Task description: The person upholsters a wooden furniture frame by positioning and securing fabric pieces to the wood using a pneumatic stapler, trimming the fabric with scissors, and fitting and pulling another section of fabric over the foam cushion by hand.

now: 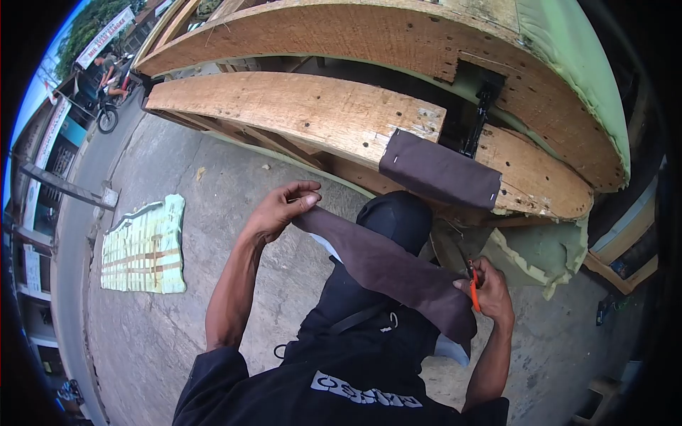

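A strip of dark brown fabric [387,263] with a pale underside stretches across my lap and knee. Its left end is pinched between the thumb and fingers of my left hand [280,211]. Orange-handled scissors [474,285] sit in my right hand [491,291], whose thumb also touches the right part of the fabric. The blades point up, partly lost against the dark background. Just beyond my knee, a piece of the same brown fabric [440,169] is fastened over a section of the wooden frame [284,106].
Green foam [582,78] covers the frame's upper right side. A torn foam piece [536,259] hangs or lies below it. A slatted-looking foam sheet [143,245] lies on the concrete floor [170,312] at left. A person on a motorbike [109,117] is on the road beyond.
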Demonstrator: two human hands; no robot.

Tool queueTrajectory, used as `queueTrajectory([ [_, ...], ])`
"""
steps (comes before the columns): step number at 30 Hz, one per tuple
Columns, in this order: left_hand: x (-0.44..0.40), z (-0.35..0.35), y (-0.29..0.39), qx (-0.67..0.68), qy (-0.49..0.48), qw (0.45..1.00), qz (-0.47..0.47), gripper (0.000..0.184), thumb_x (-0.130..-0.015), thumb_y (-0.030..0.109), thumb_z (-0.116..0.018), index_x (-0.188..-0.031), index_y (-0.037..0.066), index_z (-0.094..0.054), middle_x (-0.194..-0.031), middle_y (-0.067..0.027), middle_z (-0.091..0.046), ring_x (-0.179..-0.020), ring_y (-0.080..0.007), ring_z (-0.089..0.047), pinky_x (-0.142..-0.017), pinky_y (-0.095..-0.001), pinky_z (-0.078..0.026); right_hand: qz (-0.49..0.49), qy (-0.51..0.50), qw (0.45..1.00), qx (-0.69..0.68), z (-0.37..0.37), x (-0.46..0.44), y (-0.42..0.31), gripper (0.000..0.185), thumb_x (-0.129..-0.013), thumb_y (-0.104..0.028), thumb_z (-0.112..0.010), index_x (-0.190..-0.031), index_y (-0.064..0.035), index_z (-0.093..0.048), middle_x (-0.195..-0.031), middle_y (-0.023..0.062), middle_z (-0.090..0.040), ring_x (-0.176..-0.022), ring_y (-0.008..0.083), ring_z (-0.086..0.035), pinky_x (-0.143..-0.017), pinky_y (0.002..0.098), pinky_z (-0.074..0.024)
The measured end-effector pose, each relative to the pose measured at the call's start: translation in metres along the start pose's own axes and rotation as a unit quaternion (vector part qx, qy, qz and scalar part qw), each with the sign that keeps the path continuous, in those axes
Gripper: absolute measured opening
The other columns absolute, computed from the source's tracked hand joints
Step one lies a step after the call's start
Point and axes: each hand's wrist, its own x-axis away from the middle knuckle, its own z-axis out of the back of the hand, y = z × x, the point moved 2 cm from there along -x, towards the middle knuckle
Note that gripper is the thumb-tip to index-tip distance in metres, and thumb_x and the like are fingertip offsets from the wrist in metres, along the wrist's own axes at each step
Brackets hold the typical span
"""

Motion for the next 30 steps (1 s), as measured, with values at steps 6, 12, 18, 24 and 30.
queueTrajectory([
  [6,-0.002,-0.012,-0.027,-0.016,-0.075,0.997,0.008,0.066,-0.083,0.008,-0.085,-0.142,0.001,-0.057,-0.128,-0.0125,-0.062,-0.105,-0.0193,-0.065,-0.1,-0.035,-0.051,-0.014,0.026,0.999,0.012,0.013,-0.01,0.016,0.037,-0.079,-0.011,-0.088,-0.095,-0.0018,-0.056,-0.072,0.0011,-0.054,-0.067,0.0107,-0.046,-0.064,0.0297,-0.0441],
  [12,-0.005,-0.011,-0.02,0.02,-0.007,0.999,-0.032,0.053,-0.084,0.001,-0.081,-0.134,0.001,-0.063,-0.12,-0.0102,-0.064,-0.104,-0.0156,-0.065,-0.095,-0.0295,-0.052,-0.037,0.056,0.996,-0.063,0.033,-0.019,0.041,0.036,-0.081,-0.005,-0.086,-0.098,-0.0013,-0.055,-0.08,-0.0009,-0.056,-0.075,0.0082,-0.052,-0.073,0.0259,-0.0475],
  [18,0.02,-0.086,-0.005,-0.398,0.234,0.814,-0.353,0.046,-0.083,-0.006,-0.067,-0.128,-0.001,-0.066,-0.124,-0.0184,-0.066,-0.116,-0.0386,-0.064,-0.1,-0.0466,-0.051,-0.045,0.106,0.991,0.072,0.024,-0.03,0.036,0.035,-0.082,-0.009,-0.086,-0.1,0.0011,-0.057,-0.074,0.0065,-0.056,-0.069,0.0113,-0.05,-0.066,0.0304,-0.0471],
  [24,0.036,-0.16,-0.036,-0.557,-0.043,0.738,-0.378,0.057,-0.097,0.024,-0.063,-0.153,0.018,-0.051,-0.163,-0.0086,-0.04,-0.155,-0.0361,-0.027,-0.127,-0.0561,-0.017,0.006,0.216,0.971,0.103,-0.003,-0.017,0.016,0.036,-0.083,-0.013,-0.085,-0.103,0.002,-0.058,-0.084,0.0169,-0.064,-0.076,0.0326,-0.064,-0.072,0.0432,-0.0508],
  [30,0.033,-0.158,-0.039,-0.582,-0.078,0.725,-0.361,0.059,-0.101,0.027,-0.056,-0.158,0.016,-0.043,-0.168,-0.011,-0.03,-0.157,-0.0411,-0.018,-0.126,-0.0613,-0.011,0.105,0.425,0.899,0.016,-0.102,0.062,-0.032,0.046,-0.081,-0.014,-0.089,-0.111,0.0022,-0.058,-0.108,0.0162,-0.067,-0.096,0.0318,-0.066,-0.088,0.0427,-0.0519],
])
